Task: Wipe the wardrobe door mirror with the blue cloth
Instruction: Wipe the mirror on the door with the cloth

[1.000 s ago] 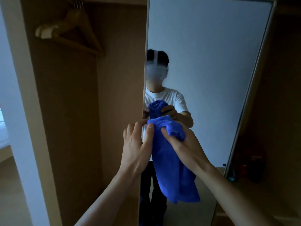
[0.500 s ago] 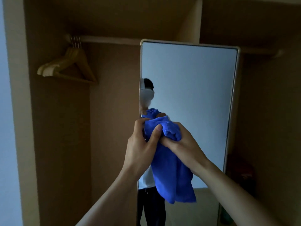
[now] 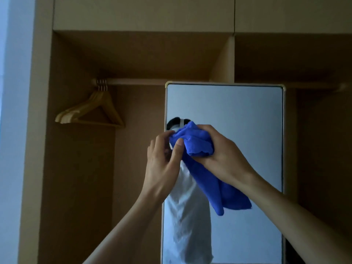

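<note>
Gripping the bunched blue cloth (image 3: 198, 143) at frame centre, my right hand (image 3: 222, 155) closes around its top. My left hand (image 3: 163, 161) pinches its left edge. Its tail hangs lower right, before the mirror (image 3: 247, 121).

Single view, head-mounted and wide-angle. It faces straight into the open wardrobe (image 3: 80, 168), roughly square to the mirror (image 3: 238, 115) and near it. The mirror's top edge sits just above mid-frame. The hanger rail (image 3: 133, 81) and upper panels fill the top of the frame. Both forearms enter from the bottom edge. The left hand (image 3: 162, 161) and right hand (image 3: 222, 157), both gripping the blue cloth (image 3: 198, 141), sit at centre frame. The wearer's reflection shows at the left of the glass.
</note>
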Action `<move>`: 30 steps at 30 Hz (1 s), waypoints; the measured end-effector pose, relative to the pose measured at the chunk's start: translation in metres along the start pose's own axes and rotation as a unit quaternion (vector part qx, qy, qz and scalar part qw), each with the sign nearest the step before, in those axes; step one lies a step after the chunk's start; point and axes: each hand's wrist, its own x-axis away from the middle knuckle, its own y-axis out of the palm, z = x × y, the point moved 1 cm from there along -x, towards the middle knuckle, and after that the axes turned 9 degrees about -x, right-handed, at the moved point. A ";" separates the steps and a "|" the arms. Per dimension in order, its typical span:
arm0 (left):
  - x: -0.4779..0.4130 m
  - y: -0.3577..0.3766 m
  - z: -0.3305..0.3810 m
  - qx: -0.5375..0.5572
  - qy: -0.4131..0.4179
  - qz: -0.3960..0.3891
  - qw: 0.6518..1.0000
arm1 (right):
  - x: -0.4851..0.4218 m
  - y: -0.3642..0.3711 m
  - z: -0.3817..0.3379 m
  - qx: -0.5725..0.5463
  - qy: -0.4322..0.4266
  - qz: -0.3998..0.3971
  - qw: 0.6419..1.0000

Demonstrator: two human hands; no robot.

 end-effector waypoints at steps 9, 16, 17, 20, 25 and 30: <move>-0.064 -0.001 0.008 -0.036 -0.043 -0.001 0.998 | -0.089 -0.018 -0.031 0.359 -0.209 0.022 0.909; -0.091 0.006 -0.010 0.041 -0.112 0.000 0.993 | -0.137 -0.018 -0.035 0.463 -0.299 0.057 0.832; -0.091 0.009 -0.017 0.048 -0.124 -0.003 0.991 | -0.141 -0.018 -0.035 0.467 -0.307 0.064 0.826; -0.084 0.013 -0.034 0.083 -0.146 -0.005 0.986 | -0.148 -0.015 -0.034 0.468 -0.323 0.074 0.819; -0.068 0.013 -0.044 0.061 -0.151 0.003 0.987 | -0.144 -0.009 -0.027 0.424 -0.287 0.065 0.857; -0.047 0.008 -0.049 0.070 -0.162 -0.031 0.984 | -0.123 0.009 -0.011 0.431 -0.285 0.047 0.855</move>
